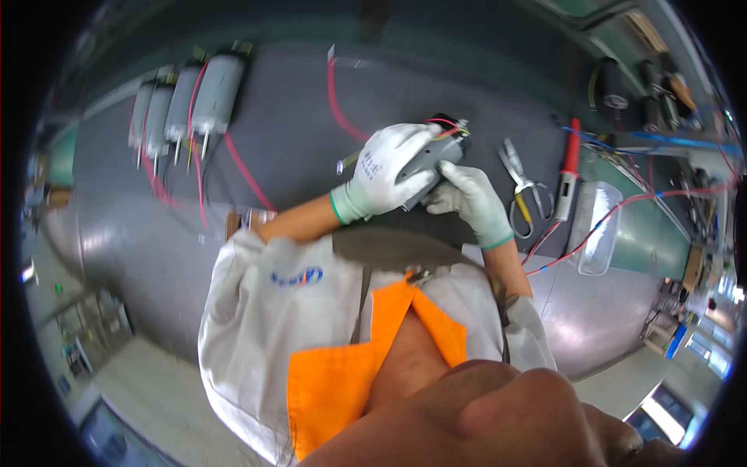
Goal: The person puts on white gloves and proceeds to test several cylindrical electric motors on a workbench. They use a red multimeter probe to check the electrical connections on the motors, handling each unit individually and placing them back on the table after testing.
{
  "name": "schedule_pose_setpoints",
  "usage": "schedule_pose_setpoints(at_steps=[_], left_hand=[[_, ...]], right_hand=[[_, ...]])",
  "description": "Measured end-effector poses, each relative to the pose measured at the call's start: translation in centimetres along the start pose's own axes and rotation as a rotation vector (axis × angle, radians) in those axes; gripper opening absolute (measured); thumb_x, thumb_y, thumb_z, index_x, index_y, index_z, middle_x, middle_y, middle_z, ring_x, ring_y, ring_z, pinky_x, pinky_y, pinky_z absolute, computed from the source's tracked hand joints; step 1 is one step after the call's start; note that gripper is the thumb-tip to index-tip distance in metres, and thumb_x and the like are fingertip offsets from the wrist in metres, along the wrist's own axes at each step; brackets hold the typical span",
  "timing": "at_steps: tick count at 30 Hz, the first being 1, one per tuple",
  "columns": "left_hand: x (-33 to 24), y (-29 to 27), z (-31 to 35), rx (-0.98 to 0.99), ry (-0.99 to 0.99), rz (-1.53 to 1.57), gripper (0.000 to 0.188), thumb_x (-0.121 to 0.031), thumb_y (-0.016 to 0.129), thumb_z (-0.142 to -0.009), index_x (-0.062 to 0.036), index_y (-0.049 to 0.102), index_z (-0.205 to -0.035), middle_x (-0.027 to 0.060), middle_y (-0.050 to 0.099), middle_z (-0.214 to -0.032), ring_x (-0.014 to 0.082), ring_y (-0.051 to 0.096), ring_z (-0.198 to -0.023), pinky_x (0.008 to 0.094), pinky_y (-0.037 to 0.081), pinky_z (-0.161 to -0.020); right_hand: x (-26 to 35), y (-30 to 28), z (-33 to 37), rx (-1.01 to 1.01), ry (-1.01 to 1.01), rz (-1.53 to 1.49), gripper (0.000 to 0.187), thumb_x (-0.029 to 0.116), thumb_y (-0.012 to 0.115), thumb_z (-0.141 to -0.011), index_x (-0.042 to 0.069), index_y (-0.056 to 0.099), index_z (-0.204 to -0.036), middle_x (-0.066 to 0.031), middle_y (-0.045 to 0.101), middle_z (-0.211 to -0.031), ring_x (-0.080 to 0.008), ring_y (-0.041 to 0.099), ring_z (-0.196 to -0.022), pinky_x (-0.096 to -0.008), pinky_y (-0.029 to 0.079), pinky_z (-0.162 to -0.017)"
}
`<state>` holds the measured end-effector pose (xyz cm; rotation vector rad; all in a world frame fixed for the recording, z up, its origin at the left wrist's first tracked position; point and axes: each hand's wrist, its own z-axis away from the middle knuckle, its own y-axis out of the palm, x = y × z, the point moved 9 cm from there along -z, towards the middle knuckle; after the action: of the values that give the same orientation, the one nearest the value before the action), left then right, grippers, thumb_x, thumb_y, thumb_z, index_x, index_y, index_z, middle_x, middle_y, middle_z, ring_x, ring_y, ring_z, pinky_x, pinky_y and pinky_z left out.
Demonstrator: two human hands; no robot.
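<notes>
A grey cylindrical motor lies tilted between my two gloved hands above the dark bench mat. Its black end, with red and yellow-green wires, points away from me. My left hand is closed over the motor's left side, fingers reaching toward the wired end. On the near right side, my right hand grips it with the thumb laid along the body; its other fingers are partly hidden underneath. Both gloves are white with green cuffs.
Several grey motors with red leads stand in a row at the left. Right of my hands lie scissors, a red-and-white handheld tool with a cord, and a clear plastic tray. Red and blue wires cross the right side.
</notes>
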<state>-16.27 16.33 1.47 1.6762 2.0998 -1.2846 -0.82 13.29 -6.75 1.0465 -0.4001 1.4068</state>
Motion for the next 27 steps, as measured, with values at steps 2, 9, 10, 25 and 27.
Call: schedule_pose_setpoints(at_steps=[2, 9, 10, 25, 27], left_hand=[[3.0, 0.7, -3.6, -0.102, -0.121, -0.167, 0.064, -0.032, 0.07, -0.084, -0.0058, 0.056, -0.14, 0.0232, 0.062, -0.129, 0.0403, 0.062, -0.112, 0.0493, 0.05, -0.098], [22.8, 3.1, -14.3, 0.16, -0.904, 0.697, 0.033, -0.02, 0.062, -0.094, -0.0059, 0.06, -0.124, 0.0077, 0.059, -0.074, 0.0248, 0.066, -0.071, 0.0356, 0.054, -0.066], [21.4, 1.8, -13.2, 0.096, -0.898, 0.722, 0.029, -0.019, 0.06, -0.097, -0.0056, 0.06, -0.122, 0.0053, 0.058, -0.075, 0.0209, 0.065, -0.071, 0.0319, 0.052, -0.065], [6.6, 4.0, -1.4, 0.285, -0.959, 1.423, 0.041, -0.031, 0.056, -0.106, 0.0006, 0.061, -0.131, 0.0078, 0.069, -0.101, 0.0197, 0.07, -0.091, 0.0367, 0.059, -0.085], [5.6, 4.0, -2.8, 0.338, -0.917, 1.392, 0.04, -0.031, 0.057, -0.106, 0.0013, 0.062, -0.129, 0.0077, 0.07, -0.098, 0.0197, 0.071, -0.089, 0.0367, 0.06, -0.083]], right_hand=[[4.4, -2.0, -4.2, -0.093, -0.182, 0.075, 0.045, 0.039, 0.066, -0.1, -0.006, 0.069, -0.099, -0.0087, 0.065, -0.071, -0.0173, 0.064, -0.057, -0.0304, 0.058, -0.058], [14.5, -6.2, -4.6, -0.295, -0.702, 0.141, 0.046, 0.029, 0.062, -0.103, -0.006, 0.06, -0.133, -0.0168, 0.07, -0.119, -0.0215, 0.07, -0.102, -0.0343, 0.056, -0.092], [14.1, -7.1, -2.5, -0.312, -0.673, 0.166, 0.045, 0.028, 0.061, -0.103, -0.005, 0.06, -0.133, -0.0173, 0.069, -0.121, -0.0213, 0.069, -0.103, -0.035, 0.056, -0.092], [12.7, -14.1, 2.9, -0.435, -0.454, 0.344, 0.027, 0.021, 0.066, -0.097, -0.002, 0.072, -0.108, -0.0101, 0.07, -0.08, -0.0126, 0.065, -0.063, -0.0251, 0.052, -0.055], [8.2, -7.3, 0.4, -0.186, -0.235, 0.472, 0.029, 0.025, 0.067, -0.096, -0.001, 0.073, -0.108, -0.0108, 0.073, -0.081, -0.0157, 0.071, -0.067, -0.0253, 0.056, -0.056]])
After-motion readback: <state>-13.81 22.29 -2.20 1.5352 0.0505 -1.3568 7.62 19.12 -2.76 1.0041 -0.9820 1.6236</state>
